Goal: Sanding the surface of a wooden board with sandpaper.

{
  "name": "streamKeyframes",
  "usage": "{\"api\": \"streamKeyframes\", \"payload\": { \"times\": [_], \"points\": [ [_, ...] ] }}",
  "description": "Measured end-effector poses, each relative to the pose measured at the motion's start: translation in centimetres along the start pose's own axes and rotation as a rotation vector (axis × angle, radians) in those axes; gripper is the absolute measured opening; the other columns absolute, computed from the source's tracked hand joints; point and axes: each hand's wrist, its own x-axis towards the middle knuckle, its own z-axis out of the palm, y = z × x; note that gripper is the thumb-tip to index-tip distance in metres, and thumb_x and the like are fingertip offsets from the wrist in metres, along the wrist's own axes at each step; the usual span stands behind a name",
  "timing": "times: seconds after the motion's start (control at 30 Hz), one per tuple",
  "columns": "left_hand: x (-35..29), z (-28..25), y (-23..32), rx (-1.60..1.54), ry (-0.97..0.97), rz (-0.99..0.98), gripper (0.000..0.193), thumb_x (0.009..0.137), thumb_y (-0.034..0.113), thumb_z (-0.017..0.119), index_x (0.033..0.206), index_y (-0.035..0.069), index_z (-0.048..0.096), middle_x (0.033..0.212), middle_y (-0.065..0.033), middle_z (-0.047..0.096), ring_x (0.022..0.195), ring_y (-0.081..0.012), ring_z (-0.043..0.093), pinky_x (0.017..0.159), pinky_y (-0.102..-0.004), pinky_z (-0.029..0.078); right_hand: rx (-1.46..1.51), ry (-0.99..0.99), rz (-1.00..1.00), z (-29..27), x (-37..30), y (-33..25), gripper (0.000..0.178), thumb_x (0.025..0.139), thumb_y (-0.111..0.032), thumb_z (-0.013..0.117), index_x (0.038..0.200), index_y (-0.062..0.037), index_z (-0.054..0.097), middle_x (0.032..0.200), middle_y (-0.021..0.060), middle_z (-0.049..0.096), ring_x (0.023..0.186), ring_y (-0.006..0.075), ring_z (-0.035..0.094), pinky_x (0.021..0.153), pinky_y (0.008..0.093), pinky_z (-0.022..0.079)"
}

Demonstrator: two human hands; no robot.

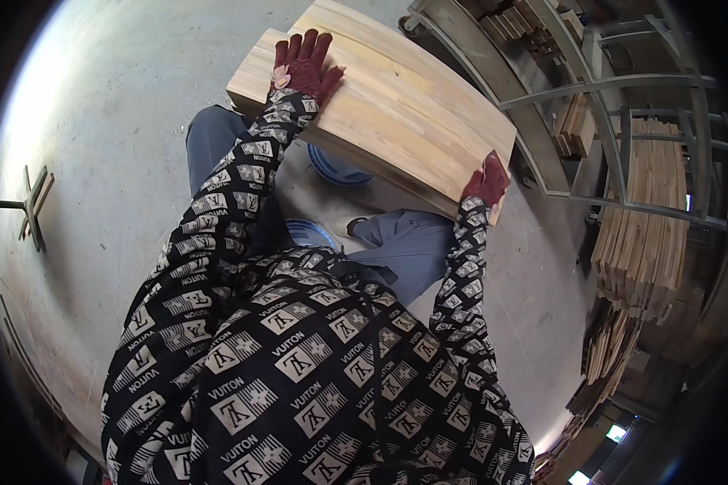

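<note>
A stack of pale, edge-glued wooden panels lies in front of me, the top one offset from the one beneath at the left end. Both my hands wear dark red knitted gloves. My left hand rests flat near the left end of the stack, fingers spread, with some bare skin showing at the wrist. At the right end, my right hand wraps over the panel's corner; part of its fingers is hidden past the edge. Below the wood shows a blue bucket, partly covered by it.
Another blue round rim shows between my legs. At the right stand metal rack frames on casters and a tall stack of wooden strips. A metal stand with crossed legs is on the grey floor at the left.
</note>
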Motion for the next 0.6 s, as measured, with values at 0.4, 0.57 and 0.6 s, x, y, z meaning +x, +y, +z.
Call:
{"api": "streamKeyframes", "payload": {
  "times": [0.4,0.57,0.6],
  "points": [
    [-0.2,-0.1,0.1,0.065,0.009,0.003,0.073,0.092,0.05,0.062,0.144,0.003,0.046,0.148,-0.0201,0.048,0.135,-0.0368,0.042,0.113,-0.0517,0.028,0.216,-0.381,-0.497,6.5,-0.6,-22.3,0.058,0.083,-0.017,0.071,0.138,-0.0058,0.057,0.134,0.018,0.059,0.13,0.0405,0.049,0.113,0.0516,0.035],
    [0.2,-0.5,0.5,0.066,0.016,0.055,0.07,0.091,0.048,0.064,0.141,0.001,0.048,0.147,-0.0195,0.048,0.134,-0.0354,0.041,0.112,-0.0513,0.028,0.137,-0.009,-0.311,5.1,0.2,-9.8,0.049,0.085,-0.007,0.067,0.133,-0.0082,0.064,0.128,0.0169,0.065,0.123,0.0396,0.055,0.11,0.049,0.04],
    [0.1,-0.6,0.4,0.058,0.017,0.059,0.07,0.09,0.047,0.064,0.141,0.002,0.048,0.147,-0.0194,0.047,0.134,-0.0356,0.04,0.112,-0.0516,0.028,0.129,-0.027,-0.282,3.8,0.7,-7.6,0.048,0.085,-0.005,0.066,0.133,-0.0079,0.063,0.128,0.0169,0.065,0.123,0.0394,0.055,0.109,0.0476,0.041]
  ]
}}
